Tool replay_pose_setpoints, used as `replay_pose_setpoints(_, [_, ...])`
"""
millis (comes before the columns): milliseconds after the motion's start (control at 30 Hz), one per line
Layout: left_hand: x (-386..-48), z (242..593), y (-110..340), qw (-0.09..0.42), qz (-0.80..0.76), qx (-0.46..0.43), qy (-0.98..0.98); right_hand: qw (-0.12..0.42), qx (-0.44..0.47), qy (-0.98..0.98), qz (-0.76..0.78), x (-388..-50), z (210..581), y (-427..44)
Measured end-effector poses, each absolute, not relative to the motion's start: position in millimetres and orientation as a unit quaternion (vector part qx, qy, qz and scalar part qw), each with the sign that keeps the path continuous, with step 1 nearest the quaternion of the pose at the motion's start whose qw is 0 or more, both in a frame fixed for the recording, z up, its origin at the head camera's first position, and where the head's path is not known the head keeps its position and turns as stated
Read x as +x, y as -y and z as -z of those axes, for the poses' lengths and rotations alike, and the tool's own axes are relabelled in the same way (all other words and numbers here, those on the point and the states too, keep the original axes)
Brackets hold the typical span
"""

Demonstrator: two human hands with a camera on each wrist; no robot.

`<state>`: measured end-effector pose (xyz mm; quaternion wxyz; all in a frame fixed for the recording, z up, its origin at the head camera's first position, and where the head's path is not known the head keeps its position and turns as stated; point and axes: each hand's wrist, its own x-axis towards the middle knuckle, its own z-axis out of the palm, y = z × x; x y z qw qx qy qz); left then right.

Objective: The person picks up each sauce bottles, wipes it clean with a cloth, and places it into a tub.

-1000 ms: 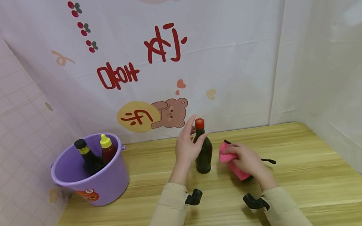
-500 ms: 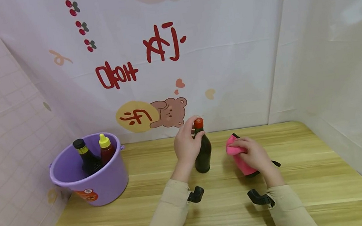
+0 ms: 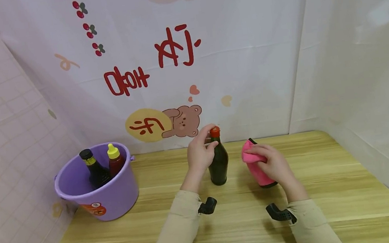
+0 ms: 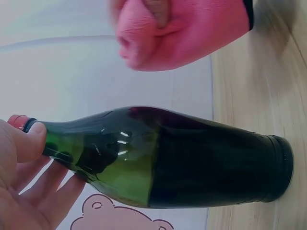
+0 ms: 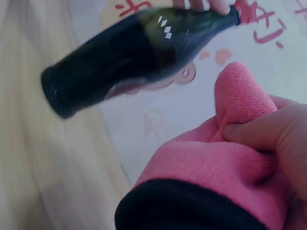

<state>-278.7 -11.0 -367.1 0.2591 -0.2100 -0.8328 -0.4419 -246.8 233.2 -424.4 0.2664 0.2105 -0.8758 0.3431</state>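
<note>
A dark green glass bottle (image 3: pixel 218 163) with a red cap (image 3: pixel 214 131) stands upright on the wooden table. My left hand (image 3: pixel 200 153) grips its neck just below the cap, thumb on one side and fingers on the other, as the left wrist view shows on the bottle (image 4: pixel 192 163). To the right of the bottle and apart from it, my right hand (image 3: pixel 274 164) holds a bunched pink cloth (image 3: pixel 259 172) with black edging. In the right wrist view the thumb presses into the plush cloth (image 5: pixel 201 163); most of the other fingers are hidden.
A purple bucket (image 3: pixel 116 200) stands at the table's left. Inside lean a dark bottle (image 3: pixel 96 172) with a black cap and a red-brown squeeze bottle (image 3: pixel 116 163) with a yellow tip. A printed white curtain (image 3: pixel 244 50) hangs behind the wooden table (image 3: pixel 240 229).
My right hand has moved a little to the right and up with the cloth, away from the bottle. The left hand stays at the bottle's neck.
</note>
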Motion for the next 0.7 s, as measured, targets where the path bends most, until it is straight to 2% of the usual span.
replay_pose_setpoints(233, [-280.9,365.6,12.8,0.241,0.457,-0.217,0.828,0.32,0.26,0.836,-0.362,-249.8,396.6,-215.0])
replay_pose_setpoints(467, [-284.5,363.7,15.2,0.223,0.456,-0.225,0.832,0.34,0.316,0.816,-0.344,-257.9,365.9,-192.5])
replay_pose_setpoints(700, [-284.5,364.9,14.6,0.214,0.46,-0.225,0.832,0.353,0.345,0.806,-0.327,-266.0,368.1,-174.1])
